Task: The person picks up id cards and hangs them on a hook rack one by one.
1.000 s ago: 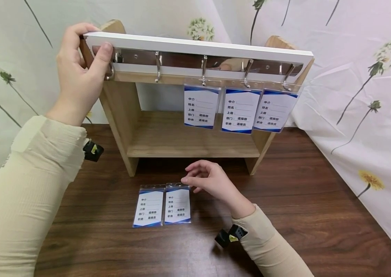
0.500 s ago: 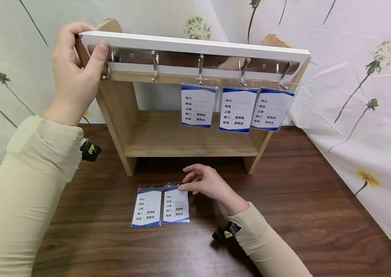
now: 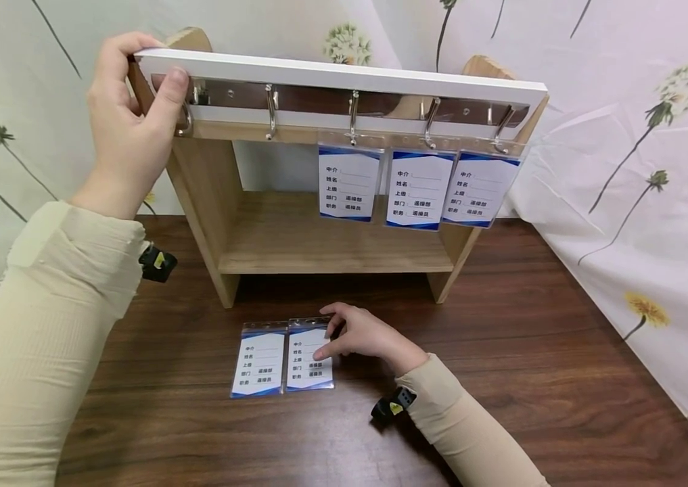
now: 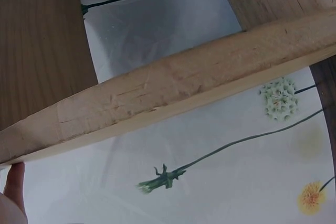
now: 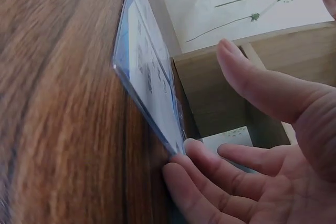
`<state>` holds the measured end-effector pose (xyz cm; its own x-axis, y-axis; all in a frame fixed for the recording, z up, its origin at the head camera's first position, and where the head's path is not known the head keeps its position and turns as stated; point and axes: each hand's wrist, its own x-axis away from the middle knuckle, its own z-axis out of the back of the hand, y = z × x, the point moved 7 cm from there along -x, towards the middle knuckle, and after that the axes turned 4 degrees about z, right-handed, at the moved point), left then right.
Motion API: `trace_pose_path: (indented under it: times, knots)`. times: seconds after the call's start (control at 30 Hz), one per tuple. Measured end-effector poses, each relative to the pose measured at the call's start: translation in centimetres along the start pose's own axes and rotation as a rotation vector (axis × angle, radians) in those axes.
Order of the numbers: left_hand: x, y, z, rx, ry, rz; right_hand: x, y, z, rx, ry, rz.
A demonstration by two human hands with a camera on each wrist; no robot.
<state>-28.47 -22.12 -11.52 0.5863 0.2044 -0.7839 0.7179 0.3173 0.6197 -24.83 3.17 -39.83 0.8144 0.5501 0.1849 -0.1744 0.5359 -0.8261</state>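
Observation:
My left hand grips the left end of the white hook rail, thumb on its front and fingers behind. In the left wrist view, only a bit of that hand shows beside the wooden side panel. Two clear badge holders with white and blue cards lie side by side on the table, a left badge holder and a right badge holder. At the right one's edge is my right hand. The right wrist view shows its fingertips touching that edge, while the thumb stays apart above the card.
Three badge holders hang from the rail: a middle one, another and a rightmost one. Bare hooks include one left of them. A wooden shelf unit carries the rail on the dark table. Flowered cloth surrounds it.
My right hand has come down from the right badge holder's top corner to its right edge, with the thumb now over the card. The left hand keeps its grip on the rail.

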Motion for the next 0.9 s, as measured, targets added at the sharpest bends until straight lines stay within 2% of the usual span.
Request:
trace_pose_path:
  times: [0.23,0.63,0.9]
  knots:
    - [0.1,0.1,0.1,-0.019,-0.001,0.000,-0.3,0.7,-0.2,0.023,-0.017,-0.030]
    - [0.1,0.2,0.1,-0.020,-0.003,0.002,-0.8,1.0,-0.8,0.225,-0.033,-0.006]
    - [0.0,0.0,0.0,-0.021,-0.003,0.006,-0.9,1.1,-0.9,0.318,-0.029,0.001]
